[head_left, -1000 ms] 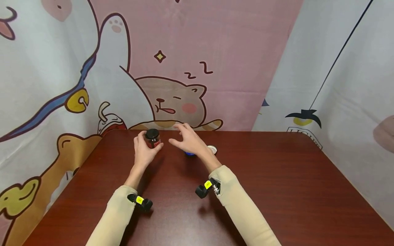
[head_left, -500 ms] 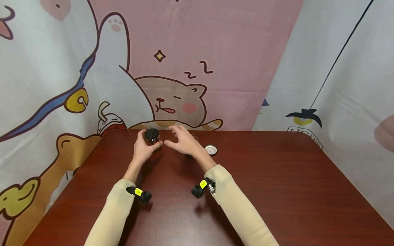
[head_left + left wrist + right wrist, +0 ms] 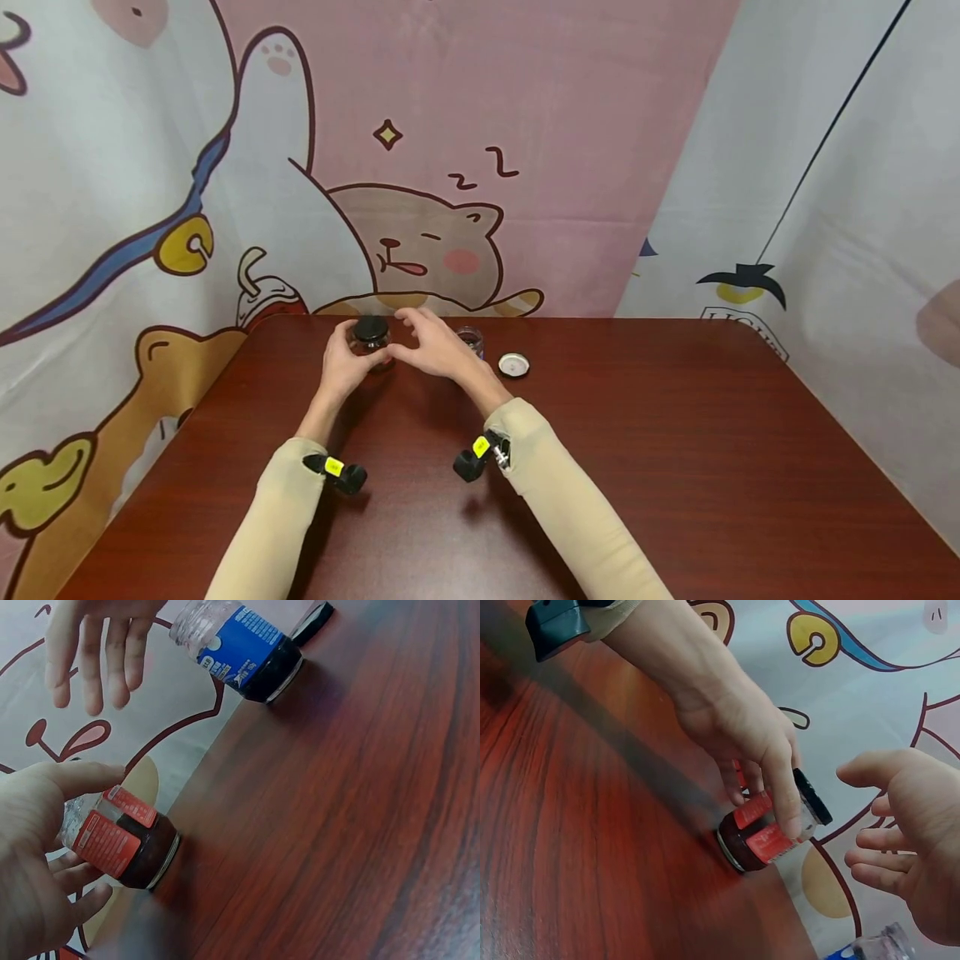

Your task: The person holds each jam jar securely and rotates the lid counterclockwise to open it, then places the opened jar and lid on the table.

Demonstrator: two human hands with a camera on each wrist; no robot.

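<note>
A glass jar (image 3: pixel 739 844) with red labels, dark contents and a black lid (image 3: pixel 371 327) stands upright at the table's far left. My left hand (image 3: pixel 345 367) holds it round the side, thumb on one side and fingers on the other. Just to the right, my right hand (image 3: pixel 435 346) reaches toward the lid with its fingers spread and slightly bent, holding nothing. In the right wrist view a gap shows between these fingers and the lid. Behind the right hand stands a lidless glass jar (image 3: pixel 240 652) with a blue label and dark contents.
A loose lid (image 3: pixel 513 365), pale inside facing up, lies on the table right of the blue-labelled jar. The brown wooden table (image 3: pixel 675 433) ends at a cartoon-printed cloth (image 3: pixel 562 167) close behind the jars. Both wrists carry small black cameras.
My right hand has moved left, toward the black-lidded jar, uncovering the loose lid and part of the blue-labelled jar. The left hand keeps its hold on the red-labelled jar.
</note>
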